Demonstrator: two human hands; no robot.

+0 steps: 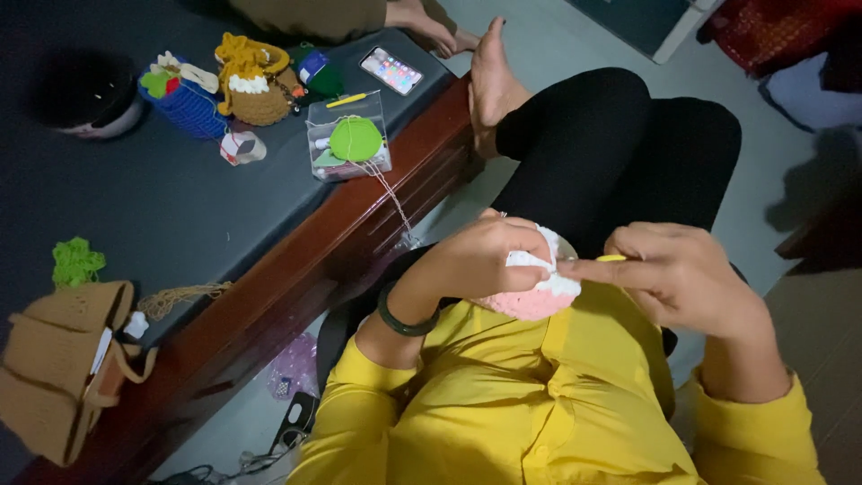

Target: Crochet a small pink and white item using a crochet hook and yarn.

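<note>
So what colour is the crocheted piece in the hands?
Pink with a white edge, the rounded crocheted piece, in the head view.

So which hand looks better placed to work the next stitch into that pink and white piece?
The right hand, probably: it pinches the yellow hook against the pink and white crochet piece, index finger stretched to it. The left hand wraps over the piece, gripping it.
</note>
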